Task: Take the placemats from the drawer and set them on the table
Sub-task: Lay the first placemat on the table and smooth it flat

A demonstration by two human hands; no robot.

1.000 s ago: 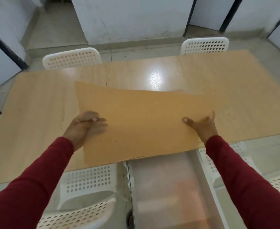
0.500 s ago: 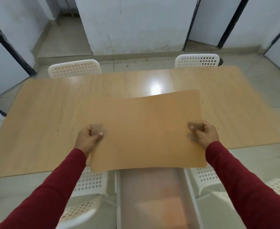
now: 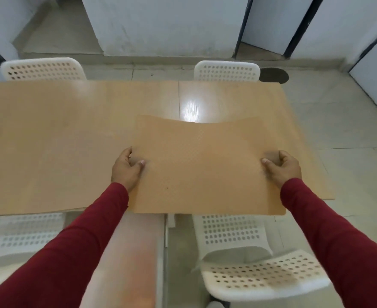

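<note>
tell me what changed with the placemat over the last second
The placemat was tilted with its left corner high; now it is level, squared to the table edge and further to the right, over the near right chair. Its near edge overhangs the table. The left hand and right hand kept gripping its side edges. Table and chairs stayed put.

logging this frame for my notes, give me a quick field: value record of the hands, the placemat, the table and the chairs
left hand: left hand pinches the placemat's left edge
right hand: right hand pinches its right edge
placemat: tan placemat, held by both hands, sagging in the middle, near edge overhanging the table's near edge
table: wooden table with a light glare beyond the mat
chairs: white perforated chair at the far side, another chair at the near side
</note>
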